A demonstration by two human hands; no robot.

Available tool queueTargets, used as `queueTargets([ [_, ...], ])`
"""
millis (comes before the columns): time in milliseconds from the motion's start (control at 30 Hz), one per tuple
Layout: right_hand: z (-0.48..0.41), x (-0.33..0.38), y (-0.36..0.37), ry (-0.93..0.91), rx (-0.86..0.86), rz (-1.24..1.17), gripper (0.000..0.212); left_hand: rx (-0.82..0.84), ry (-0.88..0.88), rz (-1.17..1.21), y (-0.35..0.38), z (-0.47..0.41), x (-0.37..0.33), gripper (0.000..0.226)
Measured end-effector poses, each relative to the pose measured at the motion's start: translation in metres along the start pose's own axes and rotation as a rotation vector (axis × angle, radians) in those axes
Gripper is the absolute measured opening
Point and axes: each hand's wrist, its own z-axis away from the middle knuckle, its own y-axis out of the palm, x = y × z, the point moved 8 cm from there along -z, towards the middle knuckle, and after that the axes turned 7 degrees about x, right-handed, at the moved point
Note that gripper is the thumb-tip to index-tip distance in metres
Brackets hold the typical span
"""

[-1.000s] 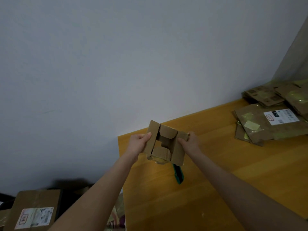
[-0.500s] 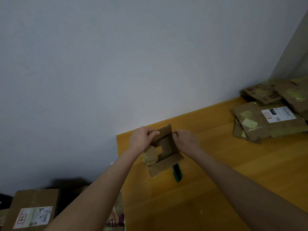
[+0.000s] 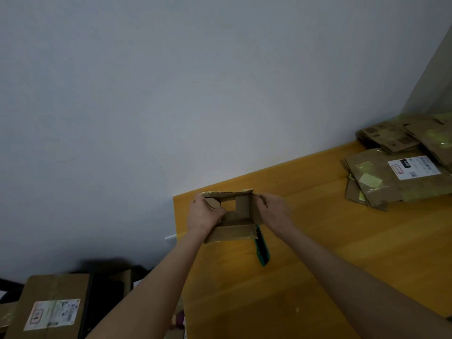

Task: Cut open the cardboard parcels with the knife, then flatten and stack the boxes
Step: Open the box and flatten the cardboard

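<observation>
The small cardboard box is held up between both hands, over the far left corner of the wooden table. It is open toward the camera, and through a square gap in its far side the yellow tabletop shows. One flap hangs down from its near edge, below the wrists, and a ragged flap runs along its top edge, above the knuckles.

The left hand grips the box's left wall, fingers curled round the edge and reaching into the opening. The right hand holds the right wall, its fingers bent at the upper right corner; the exact pinch is too small to make out.

The knife, with a teal and black handle, lies flat on the table just under and nearer than the right hand, its upper end hidden behind the hanging flap. Neither hand touches it.

Well to the right of the right hand, a stack of flattened boxes lies at the table's far edge; the top sheet carries a white shipping label. Below and left of the left forearm, off the table, a sealed brown parcel with its own label sits on the floor. A plain grey wall stands beyond both hands.
</observation>
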Motion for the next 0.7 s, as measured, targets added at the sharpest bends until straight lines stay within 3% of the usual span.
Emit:
queueTargets([
  [133, 0.002, -0.022, -0.004, 0.084, -0.010, -0.279, 0.031, 0.303, 0.178, 0.243, 0.006, 0.011, -0.013, 0.026],
  [233, 0.007, -0.039, -0.007, 0.214, 0.006, -0.522, 0.027, 0.388, 0.090, 0.534, 0.003, 0.012, -0.007, 0.019],
  [333, 0.011, -0.053, 0.002, 0.294, 0.133, -0.733, 0.020, 0.502, 0.039, 0.695, 0.003, 0.011, 0.001, 0.023],
  [467, 0.016, -0.066, 0.019, 0.412, 0.363, -1.241, 0.050, 0.608, 0.136, 0.772, 0.000, 0.011, -0.002, 0.040],
  [600, 0.017, -0.068, 0.025, 0.419, 0.403, -0.923, 0.052, 0.720, 0.270, 0.577, 0.003, 0.015, -0.020, 0.063],
  [700, 0.015, -0.066, 0.033, 0.379, 0.366, -0.848, 0.058, 0.577, 0.225, 0.604, -0.002, 0.013, -0.033, 0.059],
])
